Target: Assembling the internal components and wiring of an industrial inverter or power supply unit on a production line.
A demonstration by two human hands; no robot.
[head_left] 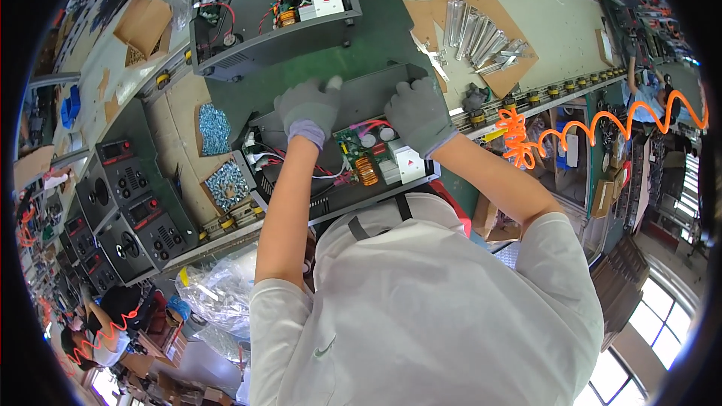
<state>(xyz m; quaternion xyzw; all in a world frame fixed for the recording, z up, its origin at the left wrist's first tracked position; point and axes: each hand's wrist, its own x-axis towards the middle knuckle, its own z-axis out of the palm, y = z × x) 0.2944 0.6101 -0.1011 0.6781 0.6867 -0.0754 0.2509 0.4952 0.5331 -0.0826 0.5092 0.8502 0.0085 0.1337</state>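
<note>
In front of me stands an open dark metal housing (331, 201), with a green circuit board (352, 147), a copper coil (366, 171), a white block (411, 165) and wires inside. Along its far side is a dark grey metal panel (366, 101). My left hand (307, 109), in a grey glove, is closed at the panel's left part, its thumb pointing away from me; its fingertips are partly hidden. My right hand (421, 114), also gloved, has its fingers curled over the panel's far edge near the right end. Whether the panel is fixed to the housing I cannot tell.
A second open housing (278, 53) stands beyond, on the green board (380, 11). Screws fill two trays (214, 129) at left, near finished dark units (139, 210). Metal strips (477, 34) lie on cardboard at right. An orange coiled hose (594, 128) hangs at right.
</note>
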